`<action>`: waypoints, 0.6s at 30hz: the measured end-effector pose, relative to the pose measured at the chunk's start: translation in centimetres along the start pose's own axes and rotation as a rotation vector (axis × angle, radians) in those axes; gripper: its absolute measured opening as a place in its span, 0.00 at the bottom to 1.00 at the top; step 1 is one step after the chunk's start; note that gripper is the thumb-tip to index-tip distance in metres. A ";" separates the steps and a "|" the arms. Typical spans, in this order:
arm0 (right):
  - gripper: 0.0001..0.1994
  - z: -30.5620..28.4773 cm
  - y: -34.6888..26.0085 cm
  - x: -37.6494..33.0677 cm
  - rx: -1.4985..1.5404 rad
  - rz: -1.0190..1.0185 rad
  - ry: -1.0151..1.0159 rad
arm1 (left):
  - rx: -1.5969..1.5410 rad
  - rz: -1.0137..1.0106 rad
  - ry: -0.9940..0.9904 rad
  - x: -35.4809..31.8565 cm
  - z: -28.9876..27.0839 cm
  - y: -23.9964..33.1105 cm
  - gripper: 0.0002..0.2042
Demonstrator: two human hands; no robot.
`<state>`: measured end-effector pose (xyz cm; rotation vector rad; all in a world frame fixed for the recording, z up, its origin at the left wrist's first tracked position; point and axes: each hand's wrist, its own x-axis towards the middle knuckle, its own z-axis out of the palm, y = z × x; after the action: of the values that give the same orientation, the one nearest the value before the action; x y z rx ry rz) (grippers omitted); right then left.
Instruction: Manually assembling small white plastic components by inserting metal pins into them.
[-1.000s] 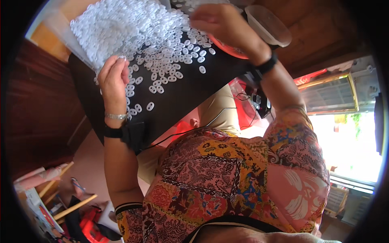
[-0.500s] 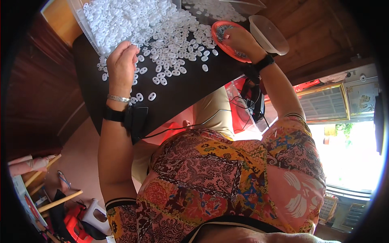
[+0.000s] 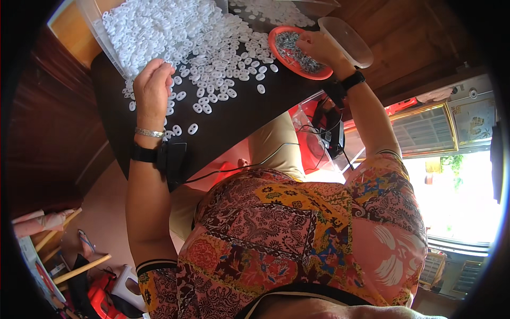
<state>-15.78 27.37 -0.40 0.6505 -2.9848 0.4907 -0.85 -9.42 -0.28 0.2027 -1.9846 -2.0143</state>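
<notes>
A dark tabletop (image 3: 249,114) fills the upper middle of the downward view, seen over the person's patterned pink and orange top. A wide heap of small white plastic rings (image 3: 175,37) covers its far side and spills out of a clear plastic tray (image 3: 98,37) at the upper left; loose rings are scattered toward the near edge. At the upper right sits 1 shallow orange dish (image 3: 279,45) holding a pile of small grey metal pieces (image 3: 300,53), with a clear plastic tub (image 3: 348,37) just beside it.

The left hand (image 3: 153,90) rests at the edge of the white heap, fingers curled together; whether it pinches a ring cannot be told. It wears a silver bracelet and a black band with a dark device at the wrist.

The right hand (image 3: 319,48), with a black watch, lies over the dish, fingertips bunched down into the metal pieces. Half a second ago it covered the dish more; now the grey pile shows, and the left hand has shifted closer to the heap, suggesting each hand is fetching 1 part to pair.
</notes>
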 end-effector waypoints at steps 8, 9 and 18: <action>0.13 0.4 -0.2 -1.0 0.238 0.057 -0.016 | 0.054 -0.004 -0.048 0.2 -0.4 -1.5 0.09; 0.13 0.3 0.2 -0.8 0.263 0.089 -0.042 | 0.053 -0.009 -0.045 0.1 -0.2 -1.3 0.09; 0.11 -2.8 -12.3 1.8 0.577 -0.483 0.064 | -0.094 -0.018 -0.082 -0.5 -0.7 -0.4 0.12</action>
<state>-12.42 16.89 6.09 1.3089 -2.4700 1.2947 -0.23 -9.90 -0.80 0.1198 -1.9366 -2.1540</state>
